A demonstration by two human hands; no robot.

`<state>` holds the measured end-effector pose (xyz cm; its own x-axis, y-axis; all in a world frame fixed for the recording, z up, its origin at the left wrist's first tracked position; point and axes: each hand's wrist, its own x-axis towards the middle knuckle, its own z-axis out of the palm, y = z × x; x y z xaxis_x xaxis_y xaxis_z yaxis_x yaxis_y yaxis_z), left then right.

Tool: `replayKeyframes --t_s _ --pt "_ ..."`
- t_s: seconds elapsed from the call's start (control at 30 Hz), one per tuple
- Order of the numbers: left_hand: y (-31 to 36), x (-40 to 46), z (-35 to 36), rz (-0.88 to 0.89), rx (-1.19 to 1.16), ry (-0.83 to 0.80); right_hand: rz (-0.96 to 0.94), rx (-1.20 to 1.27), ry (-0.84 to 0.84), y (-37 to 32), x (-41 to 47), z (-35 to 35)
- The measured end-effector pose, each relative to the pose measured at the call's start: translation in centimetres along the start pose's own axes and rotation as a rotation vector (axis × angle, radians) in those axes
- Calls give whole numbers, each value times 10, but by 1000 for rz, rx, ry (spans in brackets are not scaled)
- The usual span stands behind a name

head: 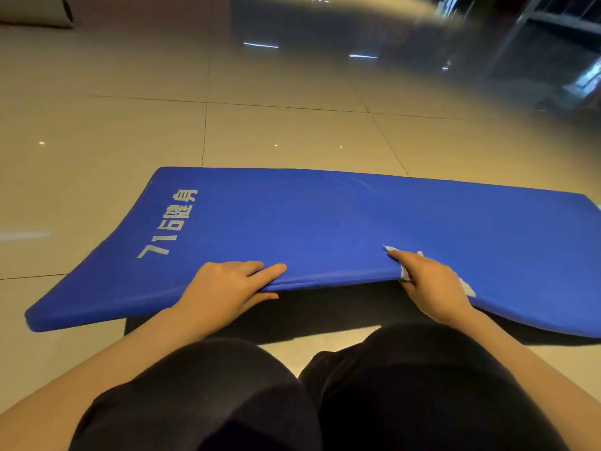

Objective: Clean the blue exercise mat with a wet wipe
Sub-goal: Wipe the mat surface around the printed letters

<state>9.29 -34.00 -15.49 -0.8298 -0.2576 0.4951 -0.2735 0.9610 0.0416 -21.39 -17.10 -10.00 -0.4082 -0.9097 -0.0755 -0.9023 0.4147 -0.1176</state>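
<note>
Tiles (113, 131) carry the blue mat (325, 222) (white lettering at its left end). Left hand (224, 288) grips the raised near edge, fingers above, thumb below. Right hand (429, 284) pinches the white wet wipe (405, 271) against that edge.
</note>
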Motion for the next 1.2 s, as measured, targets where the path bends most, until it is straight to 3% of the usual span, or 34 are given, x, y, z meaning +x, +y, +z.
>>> replayKeyframes --t_s 0.17,0.3,0.4,0.57,0.83,0.93,1.0,1.1,1.2 --pt "22 62 -47 -173 95 269 117 188 407 -7 30 -77" --pt "32 58 -60 -271 145 365 -138 129 572 -13 43 -114" --pt "23 27 -22 -320 66 251 -233 97 374 -7 43 -66" --pt "8 -13 44 -75 104 1 -16 137 -48 15 22 50" --pt "-10 -79 107 -163 -108 -380 1 148 -311 4 22 144" --pt "-26 -98 117 -371 -159 -546 35 240 -431 3 22 158" --pt "-41 -104 119 -619 -114 -558 82 309 -463 0 19 170" --pt "-63 -113 124 -974 -60 -707 85 233 -508 -10 15 196" --pt "-63 -130 134 -908 -56 -824 -125 165 -532 -29 15 216"
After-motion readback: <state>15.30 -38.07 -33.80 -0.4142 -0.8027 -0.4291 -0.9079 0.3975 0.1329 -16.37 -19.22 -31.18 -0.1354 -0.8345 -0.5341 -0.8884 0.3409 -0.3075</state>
